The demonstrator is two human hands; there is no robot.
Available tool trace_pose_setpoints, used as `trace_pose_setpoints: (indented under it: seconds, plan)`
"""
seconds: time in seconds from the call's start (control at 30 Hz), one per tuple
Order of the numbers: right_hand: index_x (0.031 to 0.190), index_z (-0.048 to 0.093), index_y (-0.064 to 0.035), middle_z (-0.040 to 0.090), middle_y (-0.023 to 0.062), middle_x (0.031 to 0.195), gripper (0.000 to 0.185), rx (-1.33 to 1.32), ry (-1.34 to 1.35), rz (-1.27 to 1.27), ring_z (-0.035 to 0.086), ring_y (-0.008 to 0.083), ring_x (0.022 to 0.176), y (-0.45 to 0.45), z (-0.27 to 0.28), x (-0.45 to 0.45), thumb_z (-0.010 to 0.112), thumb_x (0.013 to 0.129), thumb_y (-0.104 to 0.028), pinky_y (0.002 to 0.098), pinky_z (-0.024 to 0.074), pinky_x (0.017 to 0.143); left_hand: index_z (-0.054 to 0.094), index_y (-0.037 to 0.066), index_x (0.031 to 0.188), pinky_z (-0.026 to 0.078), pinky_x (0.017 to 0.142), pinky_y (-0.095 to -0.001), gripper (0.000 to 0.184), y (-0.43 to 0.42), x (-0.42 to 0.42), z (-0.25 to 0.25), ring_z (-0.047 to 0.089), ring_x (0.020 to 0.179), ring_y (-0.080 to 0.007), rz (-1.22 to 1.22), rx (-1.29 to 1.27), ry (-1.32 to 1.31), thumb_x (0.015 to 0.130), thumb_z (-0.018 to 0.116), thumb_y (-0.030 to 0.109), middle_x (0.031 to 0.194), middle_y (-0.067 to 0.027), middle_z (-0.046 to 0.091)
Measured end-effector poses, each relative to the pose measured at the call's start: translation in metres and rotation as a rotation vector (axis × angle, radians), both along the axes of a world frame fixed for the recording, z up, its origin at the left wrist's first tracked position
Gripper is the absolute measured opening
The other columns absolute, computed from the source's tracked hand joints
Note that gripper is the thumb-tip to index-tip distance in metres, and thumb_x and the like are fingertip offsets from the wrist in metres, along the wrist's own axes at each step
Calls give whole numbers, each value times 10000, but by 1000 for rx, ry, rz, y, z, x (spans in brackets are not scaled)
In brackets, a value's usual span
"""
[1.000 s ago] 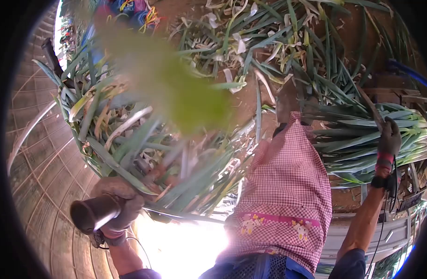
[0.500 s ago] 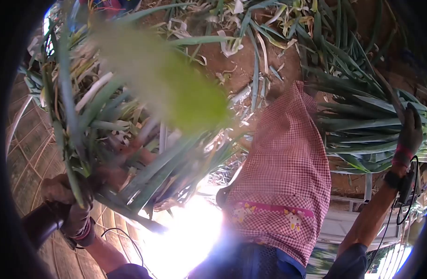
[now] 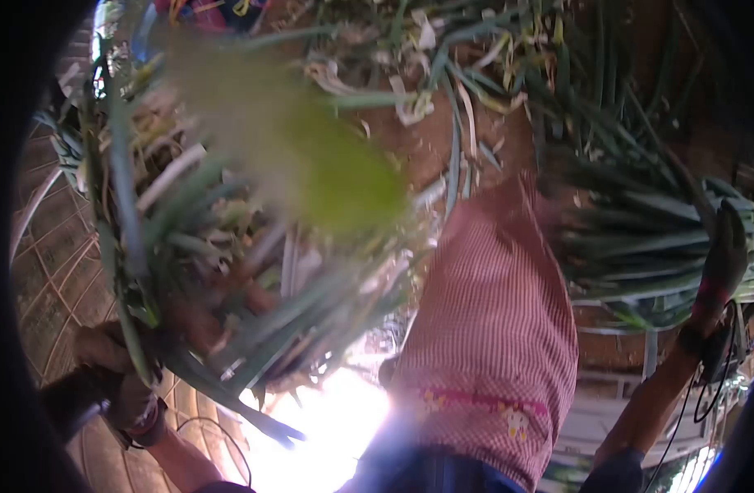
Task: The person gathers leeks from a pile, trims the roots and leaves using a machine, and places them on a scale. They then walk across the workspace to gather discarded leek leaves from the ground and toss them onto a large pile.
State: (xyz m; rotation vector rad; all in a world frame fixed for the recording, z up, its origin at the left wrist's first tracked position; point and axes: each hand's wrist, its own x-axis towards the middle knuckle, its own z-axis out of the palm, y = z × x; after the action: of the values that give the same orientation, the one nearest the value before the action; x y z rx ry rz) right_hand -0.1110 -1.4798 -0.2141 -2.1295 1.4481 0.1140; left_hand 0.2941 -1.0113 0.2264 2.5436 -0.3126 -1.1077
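At the lower left, my left hand, gloved, is wrapped round a thick dark tube; what the tube belongs to is out of sight. Long green onion leaves hang right beside that hand. My right hand, also gloved, is at the far right against a thick bundle of green onions. Its fingers seem closed on a long stalk running up and left from it, though blur hides the exact grip. A large blurred green-and-white shape close to the camera covers part of the view.
A red checked apron covers my front. Peeled leaves and scraps litter the brown ground. More onions lie at the upper right. A tiled surface is at the left, and strong glare washes out the lower middle.
The view has shifted, so the ground, onion bundle and right hand appear lower, with more blur. My left hand keeps its hold on the tube.
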Motion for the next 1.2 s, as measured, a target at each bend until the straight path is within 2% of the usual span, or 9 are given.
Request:
trace_pose_setpoints:
  seconds: [0.07,0.17,0.43,0.53,0.63,0.8,0.97,1.1,1.2]
  plan:
    - [1260,648,-36,658,126,1258,425,49,-81,-88,615,238,1163,5,2,5,510,981,-325,325,438,1000,509,70,749,488,474,-273,284,-17,-17,-23,582,534,-155,-83,-84,-177,825,776,134,640,-90,609]
    - [1251,646,-9,664,131,1240,424,105,-124,-166,612,221,1156,9,7,11,522,978,-309,325,442,993,482,81,780,536,661,-302,383,-20,-29,-17,630,691,-168,-47,-20,-297,683,852,82,830,-116,638]
    - [1233,642,5,672,123,1181,377,104,-167,-175,612,214,1093,11,5,3,536,979,-253,322,438,983,528,93,608,509,625,-303,241,-63,-30,-35,611,610,-175,-149,229,-412,659,763,112,670,-58,630]
    - [1218,652,1,679,121,1169,367,120,-141,-176,618,216,1087,14,14,8,533,976,-248,326,444,976,546,103,703,502,615,-328,250,-38,-30,-34,609,622,-181,-293,85,-493,625,781,138,714,-42,625]
    - [1205,661,-3,687,118,1152,361,98,-147,-157,623,213,1077,12,8,2,538,970,-248,328,449,970,497,90,810,491,602,-256,351,-31,-38,-41,575,620,-126,18,-173,-337,710,832,118,730,-48,600]
    - [1162,675,-10,703,110,1081,328,87,-151,-203,640,200,981,15,6,6,555,940,-219,315,472,908,501,88,842,466,552,-258,389,-44,-33,-42,565,584,-129,-53,-220,-297,712,862,159,690,-16,575]
    - [1129,693,-22,712,107,1043,311,94,-144,-248,647,190,964,14,-4,2,572,918,-215,311,480,890,536,78,849,475,567,-268,369,-48,-33,-16,567,586,-136,342,73,-95,664,854,106,674,-12,572]
    - [1087,711,-28,712,85,971,283,57,-27,-233,639,174,889,7,-17,-9,585,918,-217,299,489,814,570,47,914,510,666,-314,381,-76,-29,-17,598,675,-146,447,135,-19,661,849,107,742,-34,622]
    - [1068,719,-36,722,169,999,322,69,-1,-300,678,276,957,16,6,15,573,893,-264,357,496,878,563,41,914,523,723,-341,354,-81,-23,-19,616,733,-172,473,81,85,686,828,97,766,-49,635]
